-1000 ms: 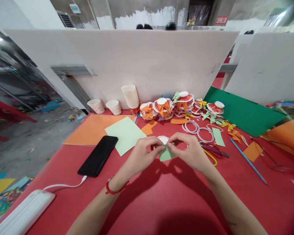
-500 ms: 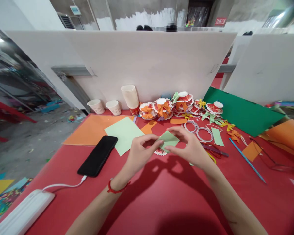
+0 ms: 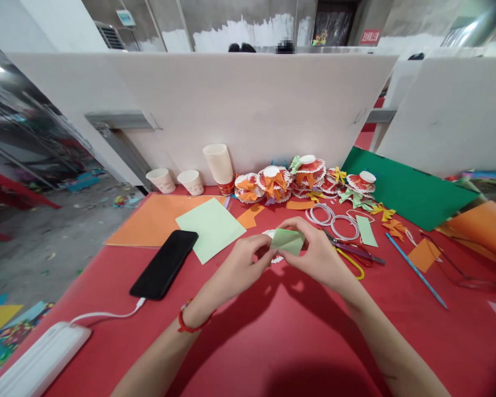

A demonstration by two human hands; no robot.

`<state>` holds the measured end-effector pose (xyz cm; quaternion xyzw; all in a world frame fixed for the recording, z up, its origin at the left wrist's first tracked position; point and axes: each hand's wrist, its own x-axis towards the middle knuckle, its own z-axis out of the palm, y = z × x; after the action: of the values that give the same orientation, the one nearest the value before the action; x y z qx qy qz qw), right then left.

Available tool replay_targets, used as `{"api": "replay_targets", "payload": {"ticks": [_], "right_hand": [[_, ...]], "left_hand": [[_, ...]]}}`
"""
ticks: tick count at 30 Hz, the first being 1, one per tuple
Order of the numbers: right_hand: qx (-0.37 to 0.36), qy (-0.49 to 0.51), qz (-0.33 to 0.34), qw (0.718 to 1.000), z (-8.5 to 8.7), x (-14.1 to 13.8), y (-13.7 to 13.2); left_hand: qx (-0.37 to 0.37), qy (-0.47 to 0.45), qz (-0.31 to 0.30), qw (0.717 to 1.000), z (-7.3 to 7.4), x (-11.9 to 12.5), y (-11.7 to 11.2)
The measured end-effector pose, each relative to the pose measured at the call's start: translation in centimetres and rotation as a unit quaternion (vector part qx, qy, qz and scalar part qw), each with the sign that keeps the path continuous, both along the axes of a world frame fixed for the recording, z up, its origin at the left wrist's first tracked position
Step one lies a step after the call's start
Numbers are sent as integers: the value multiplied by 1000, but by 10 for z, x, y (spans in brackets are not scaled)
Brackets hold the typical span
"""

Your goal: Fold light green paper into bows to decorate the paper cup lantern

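A small piece of light green paper is pinched between my two hands above the red table. My left hand closes on its lower left corner with thumb and fingers. On the paper's right side, my right hand grips the edge, thumb below and fingers above. Partly hidden behind the paper lies a white and red fringed paper piece. Right of my right hand are scissors with yellow handles and another dark-bladed pair.
A phone with a cable to a white power strip lies left, near green and orange sheets. Paper cups and fringed cup crafts line the white partition. A blue pencil lies right.
The green paper has shifted slightly right and been turned, so it shows flatter. My left hand has moved right and lower; more of the yellow-handled scissors shows.
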<state>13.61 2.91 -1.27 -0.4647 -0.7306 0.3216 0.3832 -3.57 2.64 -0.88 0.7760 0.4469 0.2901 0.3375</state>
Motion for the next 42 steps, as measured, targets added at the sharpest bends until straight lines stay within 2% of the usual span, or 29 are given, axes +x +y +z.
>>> {"api": "replay_targets", "payload": {"ticks": [8,15,26,28,32,34,42], "right_hand": [[-1,14,6,1000,0,-1,-2],[-51,120,42,990,1,4,1],[-45,98,33,994,7,12,2],[-37,103,37,993,8,11,2],[-43,122,27,991,6,5,1],[-40,111,18,993,4,2,-1],[-75,157,-4,985,12,6,0]], "left_hand": [[-28,-2,13,1000,3,-1,-1],[-21,-10,36,999,6,-6,2],[5,16,77,997,5,-9,0],[1,10,66,998,5,-8,-1],[-9,15,-6,1000,5,-2,-3],[-5,5,-15,1000,5,0,-4],[65,-76,80,992,4,-4,-3]]}}
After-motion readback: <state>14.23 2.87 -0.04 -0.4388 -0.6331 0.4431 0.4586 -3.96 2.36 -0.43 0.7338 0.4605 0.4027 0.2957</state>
